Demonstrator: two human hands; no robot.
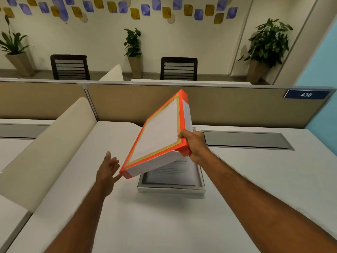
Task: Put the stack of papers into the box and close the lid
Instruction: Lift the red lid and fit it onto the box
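Observation:
A white lid (160, 134) with an orange and gold border hangs tilted in the air above the box, its left corner lowest. My right hand (194, 145) grips the lid's near right corner. My left hand (107, 170) is open with fingers spread, just left of the lid's low corner and close to touching it. Under the lid, the grey-walled box (171, 189) rests on the desk. The stack of printed papers (173, 173) lies flat inside it, partly hidden by the lid.
The white desk (164, 225) extends around the box. A beige padded divider (45, 152) slants along the left. A grey cable hatch (246, 140) is set in the desk at the right. A tan partition (237, 106) with a 438 sign closes the back.

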